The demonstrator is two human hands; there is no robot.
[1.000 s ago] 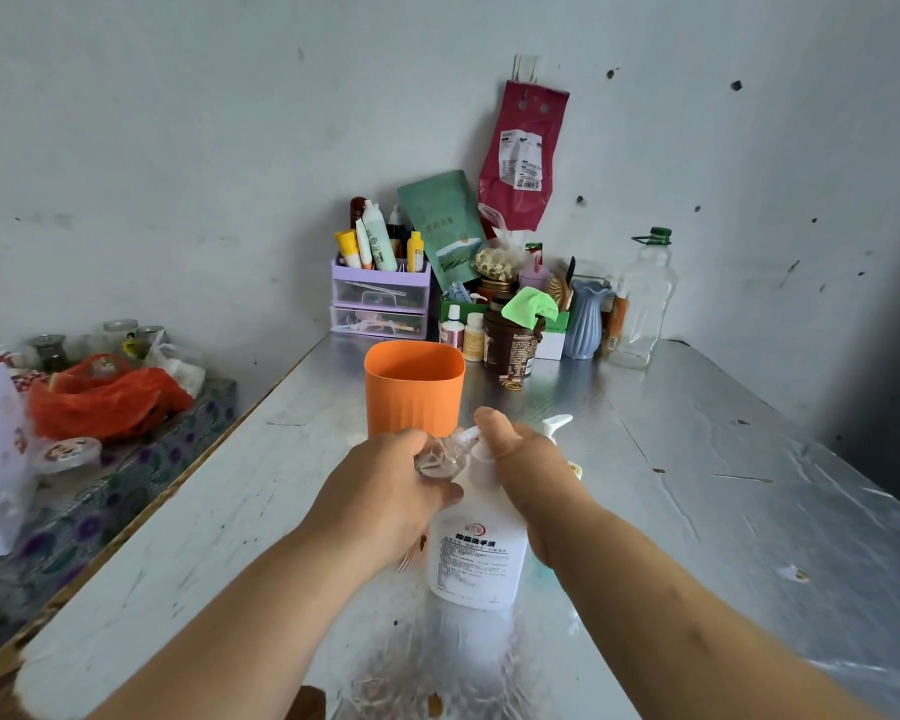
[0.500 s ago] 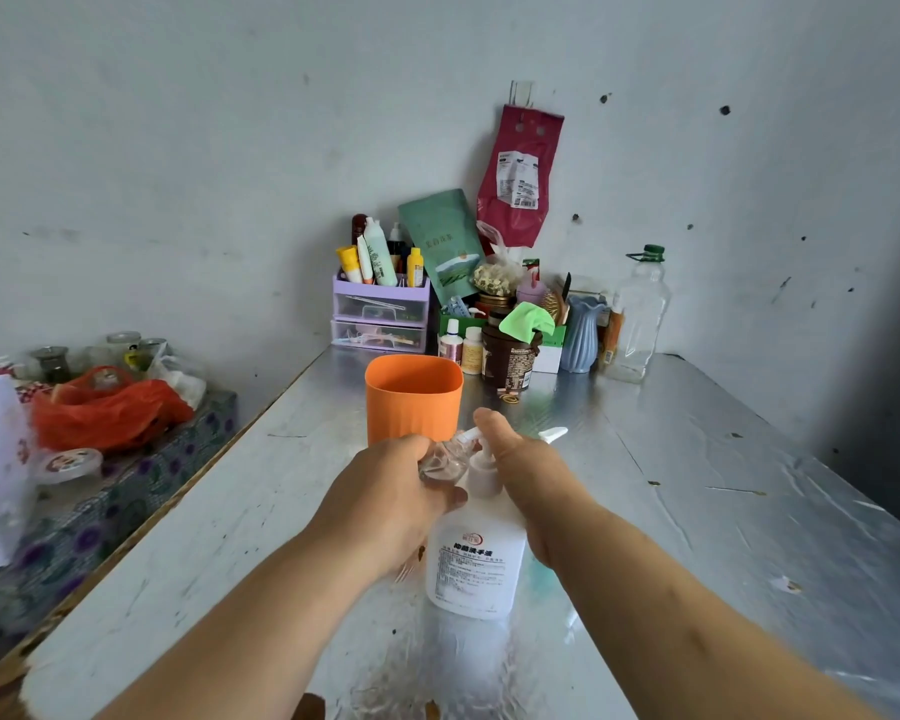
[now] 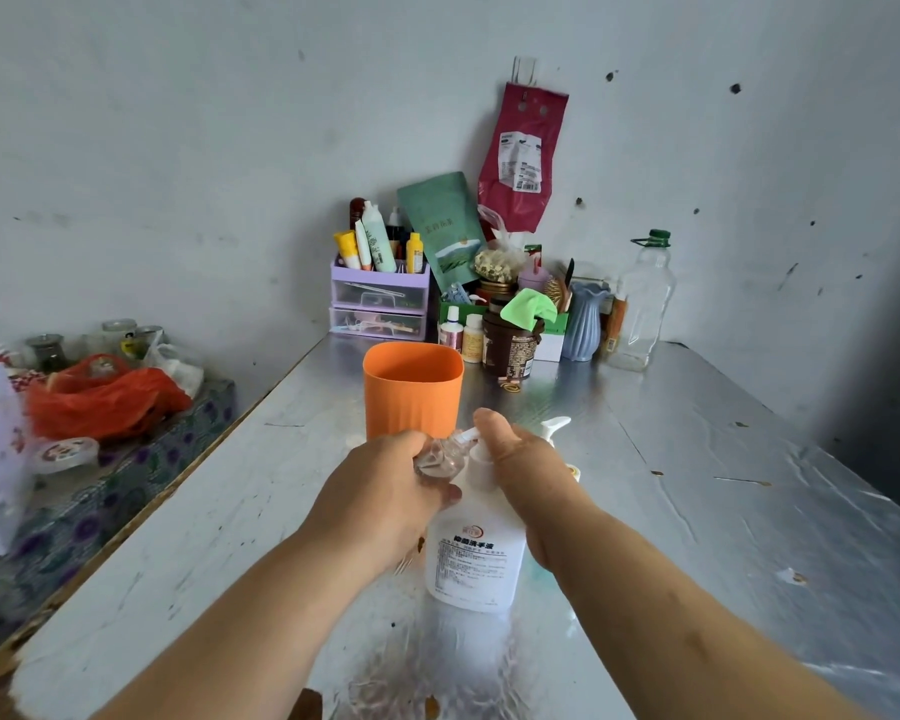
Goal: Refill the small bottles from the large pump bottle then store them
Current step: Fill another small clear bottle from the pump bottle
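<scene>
Up front on the scuffed, shiny worktop [image 3: 697, 501] the large pump bottle [image 3: 471, 556] is stood. A small clear bottle [image 3: 440, 457] is gripped at its spout by fingers of the left hand [image 3: 380, 504]. The pump is covered by the right hand [image 3: 528, 467], grip can't be told. 1 orange cup [image 3: 411, 394] sits behind, and clutter [image 3: 489, 304] is piled against stained walls [image 3: 178, 148].

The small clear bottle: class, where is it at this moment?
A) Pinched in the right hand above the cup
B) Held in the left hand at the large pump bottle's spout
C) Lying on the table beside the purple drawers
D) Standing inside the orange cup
B: the left hand grips the small clear bottle at the spout of the large pump bottle, whose pump head lies under the right hand.
</scene>
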